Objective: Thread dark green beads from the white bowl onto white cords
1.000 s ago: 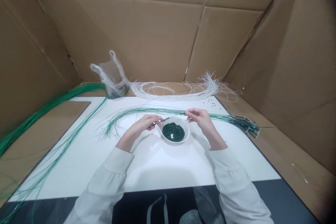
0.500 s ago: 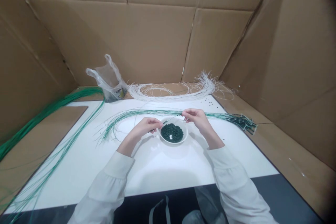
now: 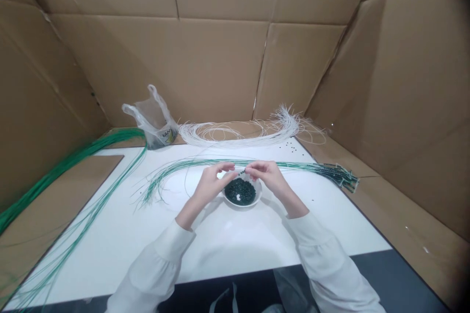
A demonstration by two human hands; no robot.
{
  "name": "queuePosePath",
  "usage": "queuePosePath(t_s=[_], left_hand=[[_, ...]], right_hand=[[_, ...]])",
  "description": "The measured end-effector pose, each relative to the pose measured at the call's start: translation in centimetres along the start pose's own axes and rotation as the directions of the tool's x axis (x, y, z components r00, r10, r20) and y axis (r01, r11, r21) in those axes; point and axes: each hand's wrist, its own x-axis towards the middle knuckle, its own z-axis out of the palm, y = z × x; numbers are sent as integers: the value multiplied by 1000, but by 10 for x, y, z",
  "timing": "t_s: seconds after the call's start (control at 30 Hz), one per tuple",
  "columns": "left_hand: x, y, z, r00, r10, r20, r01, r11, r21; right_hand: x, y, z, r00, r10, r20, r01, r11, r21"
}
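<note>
Just above the far side of a white bowl (image 3: 258, 195), both hands meet at a short row of dark green beads (image 3: 241, 172) on a thin strand. My right hand (image 3: 268, 176) is closed, pinching the strand at the right end of the row. My left hand (image 3: 213, 181) is at the other end, its thumb and fingers apart with a gap showing between them; whether the thumb touches the beads is hard to see. Loose dark green beads (image 3: 240, 190) fill the bowl, with a small white piece (image 3: 238, 197) among them.
Behind the hands lies a bundle of green strands (image 3: 200, 162) with dark beaded ends (image 3: 340, 174). Farther back are white strands (image 3: 235, 141) and a plastic bag (image 3: 156, 124). Green strands (image 3: 84, 153) run down the left. Scattered beads (image 3: 290, 147) lie back right. Cardboard walls (image 3: 154, 58) enclose the table.
My hands have come closer together over the bowl. My left thumb and fingers have parted from their pinch on the strand, while my right hand keeps its pinch. The view has tilted slightly.
</note>
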Motion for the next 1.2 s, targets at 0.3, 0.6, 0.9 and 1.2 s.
queuePosePath(t_s=[0.3, 0.6, 0.9, 1.2], left_hand=[[4, -3, 7, 987, -67, 144, 69, 998, -5], [-1, 0, -5, 995, 3, 105, -2, 1000, -3], [4, 3, 5, 994, -107, -23, 103, 987, -123], [7, -4, 13, 993, -103, 51, 111, 971, -212]], right_hand=[[-1, 6, 7, 999, -43, 14, 44, 997, -67], [-1, 0, 11, 995, -96, -22, 94, 992, -84], [-7, 2, 10, 975, -206, -83, 195, 973, -124], [-7, 7, 13, 968, -208, -141, 193, 975, -114]])
